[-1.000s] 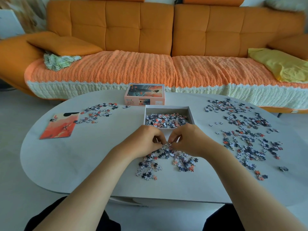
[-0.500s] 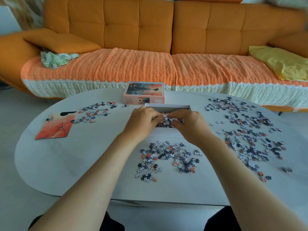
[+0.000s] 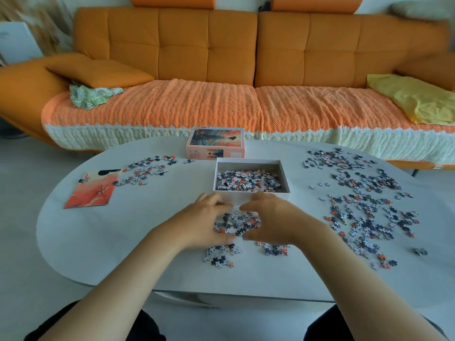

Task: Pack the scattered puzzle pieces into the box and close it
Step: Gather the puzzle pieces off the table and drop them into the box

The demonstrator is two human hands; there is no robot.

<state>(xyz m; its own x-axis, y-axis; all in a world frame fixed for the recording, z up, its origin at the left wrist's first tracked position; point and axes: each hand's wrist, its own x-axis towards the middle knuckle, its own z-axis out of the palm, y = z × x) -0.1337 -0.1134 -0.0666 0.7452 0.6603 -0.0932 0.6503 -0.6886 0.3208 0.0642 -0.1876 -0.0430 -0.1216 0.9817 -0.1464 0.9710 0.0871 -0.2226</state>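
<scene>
The open white box (image 3: 251,198) stands mid-table with a layer of puzzle pieces inside. Its lid (image 3: 217,143), printed with an orange picture, lies just behind it. Right in front of the box, my left hand (image 3: 200,223) and my right hand (image 3: 273,219) curve around a small heap of pieces (image 3: 237,222) from either side, fingers spread and resting on the table. Loose pieces trail below the hands (image 3: 220,257). A large scatter of pieces (image 3: 364,200) covers the right side, and a smaller group (image 3: 147,168) lies at the far left.
An orange reference picture card (image 3: 92,190) lies on the left of the white oval table (image 3: 123,242). Behind the table runs an orange sofa (image 3: 221,57) with a yellow cloth (image 3: 413,99) and a cushion. My knees show below the table's near edge.
Both hands carried a handful of pieces up over the box, then came back down to the table in front of it and now cup the near heap.
</scene>
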